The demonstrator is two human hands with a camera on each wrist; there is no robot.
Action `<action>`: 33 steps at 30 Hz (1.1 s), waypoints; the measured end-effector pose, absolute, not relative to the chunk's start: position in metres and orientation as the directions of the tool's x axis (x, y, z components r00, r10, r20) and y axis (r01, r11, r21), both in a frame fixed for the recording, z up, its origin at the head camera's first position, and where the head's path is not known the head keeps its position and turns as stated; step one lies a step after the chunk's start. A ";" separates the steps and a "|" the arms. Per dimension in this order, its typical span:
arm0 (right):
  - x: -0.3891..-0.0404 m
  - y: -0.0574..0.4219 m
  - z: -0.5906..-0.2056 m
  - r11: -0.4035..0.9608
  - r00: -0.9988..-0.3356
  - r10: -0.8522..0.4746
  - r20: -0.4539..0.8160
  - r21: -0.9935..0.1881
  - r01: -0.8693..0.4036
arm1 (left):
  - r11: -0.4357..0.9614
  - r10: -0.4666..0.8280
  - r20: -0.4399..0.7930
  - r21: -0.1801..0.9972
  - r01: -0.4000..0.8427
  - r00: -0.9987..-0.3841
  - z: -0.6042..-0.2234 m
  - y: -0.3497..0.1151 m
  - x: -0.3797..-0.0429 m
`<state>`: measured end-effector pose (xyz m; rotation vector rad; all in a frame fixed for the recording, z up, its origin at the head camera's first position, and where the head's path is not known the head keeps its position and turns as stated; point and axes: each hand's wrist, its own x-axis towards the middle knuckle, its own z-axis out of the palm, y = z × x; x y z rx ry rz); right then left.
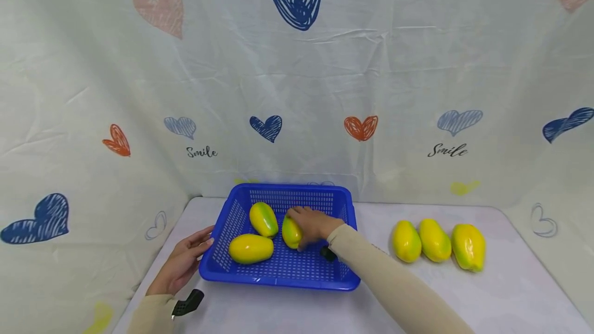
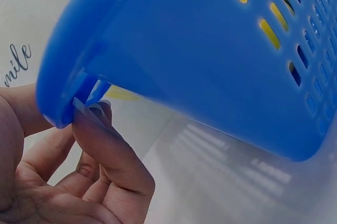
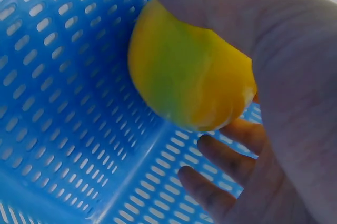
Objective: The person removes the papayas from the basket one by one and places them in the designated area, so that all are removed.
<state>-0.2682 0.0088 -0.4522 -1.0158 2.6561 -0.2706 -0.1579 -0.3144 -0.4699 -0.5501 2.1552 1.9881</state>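
Note:
A blue plastic basket (image 1: 278, 282) with slotted walls stands on the table. My left hand (image 1: 183, 262) is at its left side; in the left wrist view thumb and fingers pinch the basket's rim (image 2: 68, 50). Inside the basket, my right hand (image 1: 315, 223) grips a yellow-green papaya (image 1: 290, 233) from above. The right wrist view shows the thumb across one side of this papaya (image 3: 184, 71) and the fingers around the other, close to the slotted floor. Two more papayas lie left of it in the basket, one upright in view (image 1: 263, 219) and one sideways (image 1: 251, 249).
To the right of the basket, three papayas lie in a row on the white table (image 1: 515, 282): a left one (image 1: 407, 241), a middle one (image 1: 434, 240) and a right one (image 1: 468, 246). Behind the table hangs a white curtain (image 1: 306, 86) printed with hearts.

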 end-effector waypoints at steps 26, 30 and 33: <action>-0.248 0.009 -0.443 0.799 -0.733 -0.597 -0.324 -0.318 -0.510 | 0.058 -0.144 -0.353 0.930 -0.364 -0.925 -0.470 -0.314 -0.156; -0.246 0.010 -0.442 0.804 -0.731 -0.588 -0.347 -0.349 -0.481 | 0.061 -0.138 -0.353 0.929 -0.364 -0.925 -0.469 -0.314 -0.156; -0.246 0.011 -0.442 0.808 -0.733 -0.581 -0.355 -0.357 -0.468 | 0.065 -0.136 -0.353 0.929 -0.364 -0.926 -0.470 -0.315 -0.156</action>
